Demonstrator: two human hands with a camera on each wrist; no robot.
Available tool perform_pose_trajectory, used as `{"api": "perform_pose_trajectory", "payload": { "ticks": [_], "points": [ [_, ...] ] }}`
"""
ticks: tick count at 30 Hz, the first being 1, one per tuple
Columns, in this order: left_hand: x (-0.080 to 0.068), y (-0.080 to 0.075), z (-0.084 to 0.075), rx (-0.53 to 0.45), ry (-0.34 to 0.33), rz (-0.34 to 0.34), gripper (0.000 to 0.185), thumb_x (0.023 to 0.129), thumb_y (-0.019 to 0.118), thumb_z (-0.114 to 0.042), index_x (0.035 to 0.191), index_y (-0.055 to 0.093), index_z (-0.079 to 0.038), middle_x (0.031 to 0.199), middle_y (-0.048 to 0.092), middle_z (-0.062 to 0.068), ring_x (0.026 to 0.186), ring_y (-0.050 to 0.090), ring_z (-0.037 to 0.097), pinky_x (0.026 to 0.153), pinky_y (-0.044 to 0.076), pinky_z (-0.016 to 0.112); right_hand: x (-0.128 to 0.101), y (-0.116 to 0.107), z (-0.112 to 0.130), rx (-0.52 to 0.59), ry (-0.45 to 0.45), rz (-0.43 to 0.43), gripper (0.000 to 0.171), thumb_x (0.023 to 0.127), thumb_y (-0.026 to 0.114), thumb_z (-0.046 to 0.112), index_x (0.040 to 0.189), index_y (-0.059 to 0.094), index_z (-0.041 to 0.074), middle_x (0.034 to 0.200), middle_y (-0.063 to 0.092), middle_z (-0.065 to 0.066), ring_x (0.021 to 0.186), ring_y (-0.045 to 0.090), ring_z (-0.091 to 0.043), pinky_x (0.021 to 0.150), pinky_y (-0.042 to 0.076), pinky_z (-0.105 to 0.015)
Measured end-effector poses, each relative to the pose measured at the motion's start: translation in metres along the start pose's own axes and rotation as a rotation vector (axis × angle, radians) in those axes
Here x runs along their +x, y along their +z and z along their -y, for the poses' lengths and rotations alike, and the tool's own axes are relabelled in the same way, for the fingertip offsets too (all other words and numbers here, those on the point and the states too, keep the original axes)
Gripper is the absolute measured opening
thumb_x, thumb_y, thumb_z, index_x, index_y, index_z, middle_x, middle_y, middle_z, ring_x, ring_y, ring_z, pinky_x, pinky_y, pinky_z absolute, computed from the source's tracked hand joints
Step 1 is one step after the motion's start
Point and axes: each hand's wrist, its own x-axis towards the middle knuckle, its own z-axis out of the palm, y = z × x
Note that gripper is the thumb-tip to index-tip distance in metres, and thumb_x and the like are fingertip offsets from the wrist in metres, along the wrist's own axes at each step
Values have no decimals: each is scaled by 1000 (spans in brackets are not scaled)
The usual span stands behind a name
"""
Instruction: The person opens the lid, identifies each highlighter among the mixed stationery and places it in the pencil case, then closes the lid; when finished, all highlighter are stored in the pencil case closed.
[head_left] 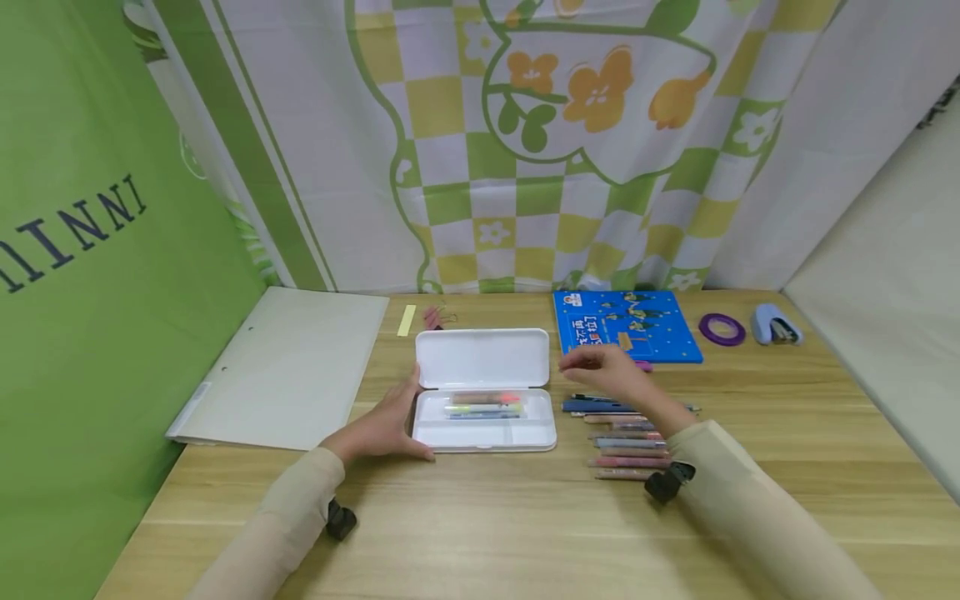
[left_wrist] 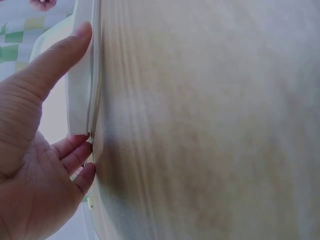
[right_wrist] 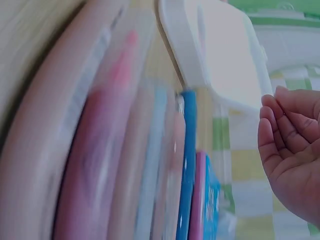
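A white pencil case (head_left: 457,435) lies on the table with its lid (head_left: 482,358) raised at the back. Several pens and markers (head_left: 483,410) lie in its back compartment. My left hand (head_left: 386,423) holds the case's left end, with the thumb at the front edge and the fingers along the side, as the left wrist view also shows. To the right of the lid my right hand (head_left: 609,372) hovers, thumb tip and fingertips close together, nothing visible between them. A row of pens (head_left: 628,444) lies below it, blurred up close in the right wrist view.
Behind my right hand is a blue book (head_left: 671,329), with a roll of purple tape (head_left: 722,329) and a blue stapler (head_left: 772,325) farther right. A white folder (head_left: 292,367) lies at left. Pink binder clips (head_left: 433,317) and a yellow strip (head_left: 407,320) lie behind the case.
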Motion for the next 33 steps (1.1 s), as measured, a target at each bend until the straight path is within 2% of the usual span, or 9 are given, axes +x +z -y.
{"api": "perform_pose_trajectory", "payload": {
  "ticks": [4, 7, 13, 18, 24, 30, 33],
  "points": [
    [0, 0, 0, 7, 8, -2, 140, 59, 89, -40, 145, -9, 12, 130, 43, 18, 123, 35, 32, 108, 24, 50, -16, -18, -10, 9, 51, -10, 24, 92, 63, 15, 107, 67, -2, 106, 67, -17, 95, 62, -25, 78, 52, -31],
    [0, 1, -1, 3, 5, 4, 141, 60, 89, -41, 145, -11, 11, 132, 41, 19, 124, 34, 33, 108, 24, 50, -30, -29, -18, 2, 64, -5, 23, 91, 63, 14, 106, 67, -3, 104, 67, -19, 93, 63, -25, 76, 53, -28],
    [-1, 0, -2, -8, -5, 11, 140, 60, 88, -40, 145, -11, 10, 136, 39, 20, 127, 31, 34, 109, 22, 50, -54, -46, -35, -49, 49, 78, 17, 90, 63, 7, 102, 67, -4, 99, 68, -15, 87, 62, -14, 73, 52, -23],
    [0, 0, 1, -1, -9, 9, 141, 60, 88, -41, 145, -11, 9, 134, 41, 18, 126, 32, 32, 109, 23, 49, -67, -53, -43, -109, 34, 137, 14, 89, 63, 4, 100, 69, -3, 95, 69, -11, 85, 61, -14, 73, 51, -23],
    [-1, 0, 1, -10, -20, 13, 142, 59, 88, -42, 145, -13, 8, 136, 39, 19, 128, 30, 33, 110, 21, 49, -72, -52, -49, -183, 62, 150, 13, 89, 62, 2, 98, 71, 4, 94, 69, -5, 88, 61, -18, 75, 50, -24],
    [-1, 0, -1, -4, -25, 14, 141, 59, 89, -40, 145, -12, 9, 137, 39, 19, 128, 29, 34, 110, 21, 50, -69, -49, -51, -303, -11, 118, 14, 86, 63, -2, 95, 71, 6, 91, 68, -2, 85, 62, -17, 74, 52, -27],
    [-1, 0, -2, -2, -19, 13, 141, 60, 89, -40, 145, -11, 9, 135, 40, 18, 126, 31, 33, 109, 22, 51, -68, -48, -53, -335, -21, 112, 15, 86, 63, -2, 94, 71, 6, 90, 68, -1, 85, 62, -17, 74, 52, -30]
  ]
}}
